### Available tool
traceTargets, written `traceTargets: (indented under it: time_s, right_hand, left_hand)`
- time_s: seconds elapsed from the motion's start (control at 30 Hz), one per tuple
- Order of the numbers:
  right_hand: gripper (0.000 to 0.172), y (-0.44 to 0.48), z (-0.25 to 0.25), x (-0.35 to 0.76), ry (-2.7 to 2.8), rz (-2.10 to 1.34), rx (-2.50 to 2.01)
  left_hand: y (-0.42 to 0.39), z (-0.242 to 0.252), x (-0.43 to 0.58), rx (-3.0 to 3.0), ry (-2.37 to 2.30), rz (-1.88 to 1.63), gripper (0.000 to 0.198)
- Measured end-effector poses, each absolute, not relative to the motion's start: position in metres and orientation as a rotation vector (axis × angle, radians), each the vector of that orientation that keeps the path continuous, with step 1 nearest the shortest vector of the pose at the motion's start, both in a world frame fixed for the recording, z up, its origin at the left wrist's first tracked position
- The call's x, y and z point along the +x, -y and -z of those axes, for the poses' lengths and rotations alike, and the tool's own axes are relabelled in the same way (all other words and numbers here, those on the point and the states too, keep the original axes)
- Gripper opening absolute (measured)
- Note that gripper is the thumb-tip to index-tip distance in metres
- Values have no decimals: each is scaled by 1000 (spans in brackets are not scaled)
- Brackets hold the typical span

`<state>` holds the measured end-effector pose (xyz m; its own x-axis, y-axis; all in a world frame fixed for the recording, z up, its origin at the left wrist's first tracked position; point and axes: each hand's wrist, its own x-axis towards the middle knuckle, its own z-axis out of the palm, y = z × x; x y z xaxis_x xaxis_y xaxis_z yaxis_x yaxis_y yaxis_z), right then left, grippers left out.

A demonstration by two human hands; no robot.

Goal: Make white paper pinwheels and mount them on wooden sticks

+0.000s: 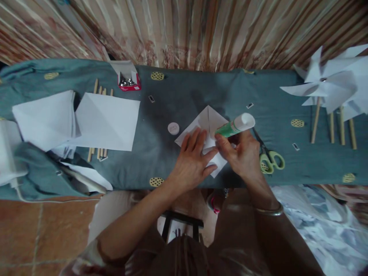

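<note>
A white square of paper (202, 118) lies turned like a diamond on the cloth, with a line running in from its far corner. My left hand (191, 163) rests flat on it, fingers spread. In my right hand (244, 155) is a green and white glue stick (231, 127), tilted, its lower end down at the paper. My fingers partly hide that end, so I cannot tell whether it touches. A round white cap (173, 128) sits left of the paper. Scissors (271, 161) with light green handles lie just right of my right hand.
White paper sheets (44, 119) and wooden sticks (96, 86) are on the left. Behind them stands an open red box (129, 86) of small shiny metal pieces. Paper pinwheels (323, 78) on sticks lie at the right. A curtain (189, 34) hangs along the far edge.
</note>
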<state>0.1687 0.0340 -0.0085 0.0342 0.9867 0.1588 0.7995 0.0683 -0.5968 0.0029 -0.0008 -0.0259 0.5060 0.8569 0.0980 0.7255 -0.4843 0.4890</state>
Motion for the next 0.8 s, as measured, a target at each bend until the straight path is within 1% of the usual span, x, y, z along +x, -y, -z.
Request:
traceTargets:
  time_s: [0.4, 0.63, 0.8]
  right_hand:
    - [32, -34, 8, 162, 1828, -429, -1753]
    - [35, -33, 7, 158, 1858, -474, -1724]
    - [36, -29, 4, 157, 1892, -530, -1728]
  left_hand:
    - [1, 27, 5, 2332, -1342, -490, 51]
    - [2, 26, 4, 2318, -1324, -519, 41]
    - [2, 26, 4, 2311, -1331, -495, 43]
